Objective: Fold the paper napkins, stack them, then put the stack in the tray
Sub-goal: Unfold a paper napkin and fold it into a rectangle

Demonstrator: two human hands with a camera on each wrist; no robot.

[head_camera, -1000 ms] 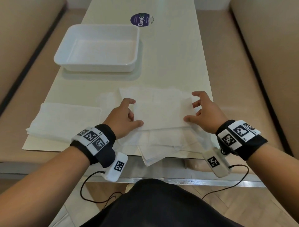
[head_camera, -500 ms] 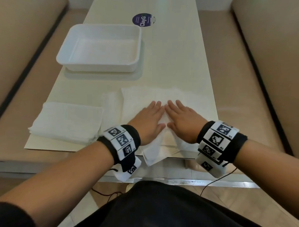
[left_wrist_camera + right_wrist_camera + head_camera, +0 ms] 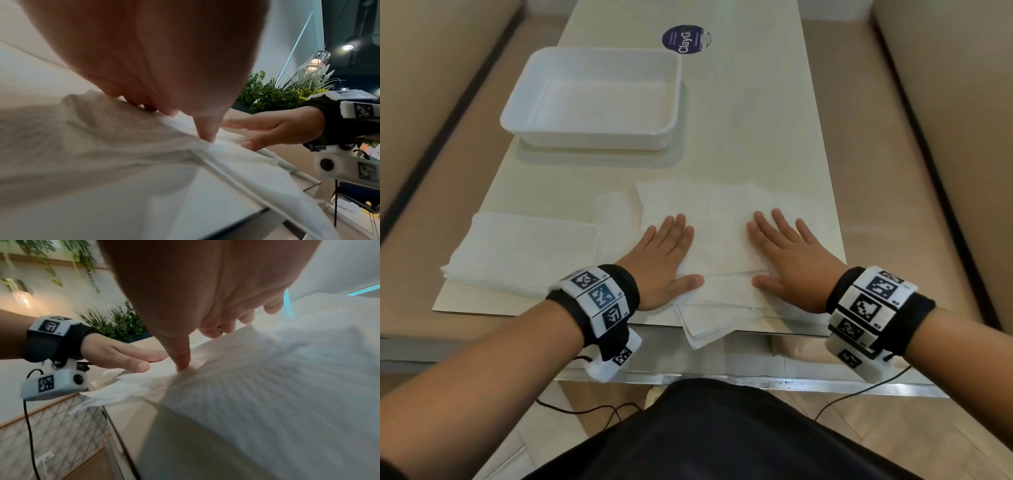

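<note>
Half a second ago both palms met at the middle of the folded napkin [image 3: 717, 236]; now the left hand [image 3: 666, 255] and right hand [image 3: 789, 258] have slid apart, each grip wide and flat, holding nothing, pressing the crease on the bench [image 3: 750, 120]. The finished stack [image 3: 524, 250] lies left, the tray [image 3: 592, 99] beyond

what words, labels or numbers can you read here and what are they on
"ClayG": white letters on the round dark sticker at the far end of the table; its end is cut off by glare, and the smaller print is too blurred to read.
The wristbands carry black-and-white square codes; the tiny marks beside them are too small to read.
No other text shows.
</note>
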